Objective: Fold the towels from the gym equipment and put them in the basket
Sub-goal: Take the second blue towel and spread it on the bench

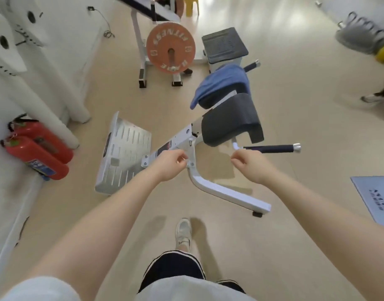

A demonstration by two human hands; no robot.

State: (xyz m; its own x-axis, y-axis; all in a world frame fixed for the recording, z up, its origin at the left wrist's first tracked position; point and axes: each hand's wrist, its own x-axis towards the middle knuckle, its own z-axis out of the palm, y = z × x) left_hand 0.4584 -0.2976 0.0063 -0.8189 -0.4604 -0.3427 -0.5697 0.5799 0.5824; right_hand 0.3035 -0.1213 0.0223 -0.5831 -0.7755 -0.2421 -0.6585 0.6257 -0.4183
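Two arms: both stretch forward from the bottom corners, bare from short white sleeves, wrists level with each other over the white bench frame [219, 190].
Left hand [170, 165]: back turned up, fingers loosely curled, thumb near the fingertips, holding nothing.
Right hand [250, 166]: mirrors the left, fingers loosely curled inward, empty, just short of the black handle [273, 148].
Towel [219, 82]: blue, draped over the far dark pad of the bench, one end hanging down on the left; well beyond both hands, untouched.
Near pad [232, 120]: dark, bare, between the hands and the towel.
Footplate [123, 153]: slotted metal, left of the left hand.
Weight plate [170, 47]: orange, on a white rack behind the bench.
Fire extinguishers [38, 151]: two red ones lying by the white wall at left.
Shoe [182, 232]: white, stepping forward on the beige floor.
Basket: not seen.
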